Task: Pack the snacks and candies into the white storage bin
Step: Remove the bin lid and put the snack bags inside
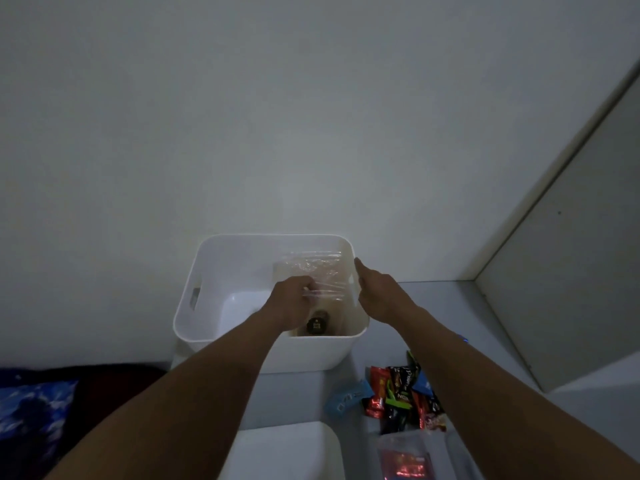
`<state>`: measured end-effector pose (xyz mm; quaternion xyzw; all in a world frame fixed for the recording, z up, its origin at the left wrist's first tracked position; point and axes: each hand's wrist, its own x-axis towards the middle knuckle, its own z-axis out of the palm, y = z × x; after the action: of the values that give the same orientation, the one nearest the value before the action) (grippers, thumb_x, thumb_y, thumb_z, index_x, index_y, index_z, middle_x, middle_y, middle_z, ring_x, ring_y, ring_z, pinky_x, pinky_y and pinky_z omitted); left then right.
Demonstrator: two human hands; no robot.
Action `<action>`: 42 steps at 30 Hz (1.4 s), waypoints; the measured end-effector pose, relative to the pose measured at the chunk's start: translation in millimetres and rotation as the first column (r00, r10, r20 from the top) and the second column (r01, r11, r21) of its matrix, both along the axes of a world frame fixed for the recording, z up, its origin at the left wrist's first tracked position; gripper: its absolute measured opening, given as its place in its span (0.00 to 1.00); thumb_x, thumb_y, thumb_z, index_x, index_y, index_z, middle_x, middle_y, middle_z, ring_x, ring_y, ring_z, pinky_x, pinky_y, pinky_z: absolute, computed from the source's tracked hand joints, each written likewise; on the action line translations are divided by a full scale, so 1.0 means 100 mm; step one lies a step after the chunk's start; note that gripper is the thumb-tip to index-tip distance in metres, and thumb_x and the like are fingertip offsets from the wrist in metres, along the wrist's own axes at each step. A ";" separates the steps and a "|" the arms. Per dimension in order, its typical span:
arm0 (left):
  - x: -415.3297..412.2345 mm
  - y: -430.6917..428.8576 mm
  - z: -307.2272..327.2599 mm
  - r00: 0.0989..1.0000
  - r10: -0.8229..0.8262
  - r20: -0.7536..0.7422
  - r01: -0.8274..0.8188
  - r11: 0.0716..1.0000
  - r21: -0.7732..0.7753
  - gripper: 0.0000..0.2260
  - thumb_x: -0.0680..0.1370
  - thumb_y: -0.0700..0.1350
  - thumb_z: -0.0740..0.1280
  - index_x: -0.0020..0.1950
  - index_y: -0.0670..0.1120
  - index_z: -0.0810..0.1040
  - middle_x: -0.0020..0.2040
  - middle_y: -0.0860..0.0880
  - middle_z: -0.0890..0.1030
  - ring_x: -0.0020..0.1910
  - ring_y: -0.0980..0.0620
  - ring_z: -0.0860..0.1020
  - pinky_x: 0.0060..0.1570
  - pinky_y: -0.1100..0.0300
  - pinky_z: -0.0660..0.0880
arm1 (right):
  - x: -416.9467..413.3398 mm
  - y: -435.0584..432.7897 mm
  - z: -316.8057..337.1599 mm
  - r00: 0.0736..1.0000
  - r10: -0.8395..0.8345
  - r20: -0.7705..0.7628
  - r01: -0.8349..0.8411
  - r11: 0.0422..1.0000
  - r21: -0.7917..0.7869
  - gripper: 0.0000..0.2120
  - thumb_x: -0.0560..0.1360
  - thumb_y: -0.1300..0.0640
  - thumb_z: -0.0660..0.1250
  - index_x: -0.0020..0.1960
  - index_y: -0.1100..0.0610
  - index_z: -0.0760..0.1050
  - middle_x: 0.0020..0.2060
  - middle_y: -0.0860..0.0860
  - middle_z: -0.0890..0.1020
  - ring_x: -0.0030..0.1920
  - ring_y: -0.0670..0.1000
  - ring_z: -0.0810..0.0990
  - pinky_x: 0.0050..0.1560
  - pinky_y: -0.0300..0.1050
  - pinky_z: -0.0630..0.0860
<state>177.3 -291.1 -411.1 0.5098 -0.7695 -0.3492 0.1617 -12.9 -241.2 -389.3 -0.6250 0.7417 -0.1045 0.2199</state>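
Note:
The white storage bin (204,282) stands against the wall on a grey table. My left hand (294,299) reaches inside it and grips a clear plastic bag (311,271) that leans on the bin's right inner wall. Below that hand lies a dark round snack with a gold label (317,325) on the bin's floor. My right hand (375,292) rests on the bin's right rim, fingers stretched along it. A heap of small candy and snack packets (398,393) in red, black, green and blue lies on the table in front of the bin, under my right forearm.
A white lid or second container (287,452) sits at the near edge. A clear packet with red contents (403,460) lies beside it. A grey cabinet panel (571,271) rises at the right. Dark and blue fabric (34,417) lies at lower left.

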 end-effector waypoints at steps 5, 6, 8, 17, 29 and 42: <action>-0.06 -0.01 -0.11 0.991 0.090 0.099 -0.082 0.993 -0.087 0.07 0.76 0.38 0.69 0.49 0.47 0.83 0.51 0.46 0.84 0.47 0.47 0.80 0.50 0.57 0.78 | 0.08 -0.01 0.00 0.997 -0.008 0.075 0.008 1.000 0.005 0.28 0.84 0.56 0.50 0.80 0.59 0.44 0.68 0.63 0.73 0.65 0.61 0.73 0.63 0.49 0.69; -0.07 -0.01 -0.11 0.988 0.102 0.112 -0.091 0.990 -0.107 0.06 0.76 0.38 0.69 0.49 0.47 0.83 0.51 0.46 0.84 0.45 0.48 0.79 0.48 0.58 0.76 | 0.10 -0.01 0.00 0.996 -0.017 0.093 0.017 1.000 0.004 0.28 0.85 0.54 0.49 0.80 0.59 0.44 0.68 0.63 0.73 0.66 0.60 0.73 0.63 0.48 0.69; -0.09 -0.01 -0.09 0.982 0.119 0.145 -0.100 0.987 -0.130 0.06 0.76 0.41 0.70 0.51 0.47 0.83 0.50 0.46 0.83 0.42 0.51 0.76 0.45 0.60 0.74 | 0.13 0.00 -0.01 0.993 -0.030 0.116 0.031 1.000 -0.003 0.28 0.85 0.51 0.48 0.80 0.59 0.43 0.69 0.62 0.72 0.68 0.59 0.72 0.63 0.48 0.68; -0.01 -0.01 -0.05 0.976 0.107 0.192 -0.100 0.994 -0.047 0.08 0.73 0.45 0.74 0.51 0.47 0.82 0.50 0.46 0.83 0.46 0.47 0.80 0.50 0.55 0.78 | 0.21 0.07 -0.01 0.986 -0.039 0.164 0.038 0.999 0.009 0.30 0.85 0.48 0.48 0.80 0.58 0.39 0.70 0.60 0.72 0.67 0.58 0.73 0.64 0.50 0.69; 0.02 0.14 0.07 0.955 0.114 0.273 -0.102 0.993 -0.060 0.13 0.71 0.49 0.73 0.55 0.50 0.81 0.53 0.46 0.83 0.50 0.45 0.81 0.51 0.55 0.78 | 0.21 0.18 0.17 0.994 -0.040 0.099 0.033 0.997 0.070 0.30 0.85 0.48 0.50 0.80 0.61 0.46 0.74 0.59 0.67 0.72 0.59 0.67 0.68 0.49 0.66; -0.11 0.80 0.46 0.970 0.119 0.213 -0.065 0.968 -0.243 0.13 0.76 0.51 0.65 0.54 0.45 0.81 0.54 0.45 0.82 0.53 0.44 0.79 0.52 0.51 0.77 | -0.13 0.83 0.56 1.000 -0.008 -0.021 0.009 0.998 0.061 0.26 0.84 0.47 0.53 0.75 0.64 0.61 0.73 0.59 0.68 0.72 0.57 0.67 0.70 0.49 0.63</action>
<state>166.5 -210.6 -365.0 0.5587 -0.7940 -0.1878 0.1485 -26.1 -158.3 -333.3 -0.6158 0.7495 -0.0764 0.2306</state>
